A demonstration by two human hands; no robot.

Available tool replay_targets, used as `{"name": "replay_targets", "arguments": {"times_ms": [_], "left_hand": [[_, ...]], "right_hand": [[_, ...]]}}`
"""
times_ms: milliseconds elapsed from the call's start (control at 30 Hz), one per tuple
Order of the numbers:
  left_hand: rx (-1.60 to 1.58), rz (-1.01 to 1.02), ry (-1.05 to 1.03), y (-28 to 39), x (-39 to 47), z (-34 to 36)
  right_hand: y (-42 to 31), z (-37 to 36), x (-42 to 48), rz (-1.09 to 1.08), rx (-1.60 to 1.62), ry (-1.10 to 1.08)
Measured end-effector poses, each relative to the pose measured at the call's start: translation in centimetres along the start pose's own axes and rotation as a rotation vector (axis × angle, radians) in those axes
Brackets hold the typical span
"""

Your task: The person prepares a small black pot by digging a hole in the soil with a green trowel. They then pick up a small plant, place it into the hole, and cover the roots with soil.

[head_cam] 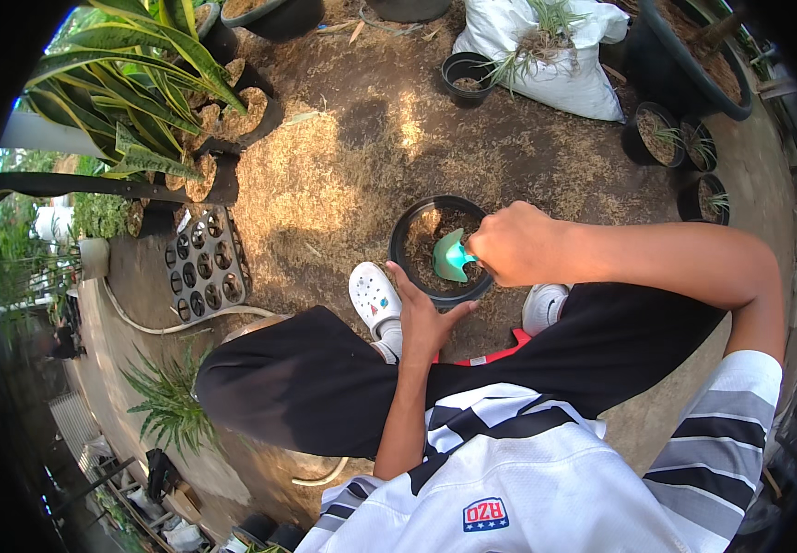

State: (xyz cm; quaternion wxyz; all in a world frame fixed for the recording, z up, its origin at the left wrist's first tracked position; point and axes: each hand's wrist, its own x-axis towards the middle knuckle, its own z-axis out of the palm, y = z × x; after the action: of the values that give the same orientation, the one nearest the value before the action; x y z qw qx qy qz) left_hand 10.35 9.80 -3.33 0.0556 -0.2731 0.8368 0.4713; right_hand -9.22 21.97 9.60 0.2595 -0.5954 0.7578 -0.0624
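A round black plastic pot (404,276) stands on the ground between my feet, with loose brown potting mix (433,221) inside. My right hand (512,243) grips the handle of a green hand trowel (449,256), whose blade is down in the pot over the mix. Most of the handle is hidden in my fist. At the pot's near left rim is my left hand (423,311), thumb and fingers spread around that side and nothing held in it. Whether it presses on the rim, I cannot tell.
A white sack (543,76) bears a spider plant (552,21), beside a small black pot (466,81). Small potted plants (653,135) line the right. Snake plants (129,83) and a grey pot tray (208,266) are left, near a pale hose (156,329). Something red (495,356) lies under my legs.
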Motion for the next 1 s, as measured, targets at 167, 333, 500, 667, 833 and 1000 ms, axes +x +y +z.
{"name": "replay_targets", "arguments": {"times_ms": [167,333,500,667,833,1000], "left_hand": [[-0.017,0.039,0.009,-1.2,-0.1,0.4],[-0.058,0.025,-0.011,-0.2,0.0,0.1],[0.005,0.043,0.010,-0.7,-0.1,0.2],[0.013,0.036,0.006,-0.4,0.0,0.2],[0.062,0.041,0.005,-0.6,0.0,0.2],[0.006,-0.027,-0.015,0.4,-0.1,-0.2]], "right_hand": [[-0.6,-3.0,0.0,0.063,-0.051,-0.040],[0.0,0.2,0.0,0.072,-0.013,0.050],[-0.6,-2.0,-0.3,0.087,-0.020,-0.030],[1.1,-0.7,0.5,0.049,-0.049,0.043],[0.7,-0.6,0.3,0.058,-0.022,-0.058],[0.1,-2.9,0.6,0.078,-0.080,-0.096]]}}
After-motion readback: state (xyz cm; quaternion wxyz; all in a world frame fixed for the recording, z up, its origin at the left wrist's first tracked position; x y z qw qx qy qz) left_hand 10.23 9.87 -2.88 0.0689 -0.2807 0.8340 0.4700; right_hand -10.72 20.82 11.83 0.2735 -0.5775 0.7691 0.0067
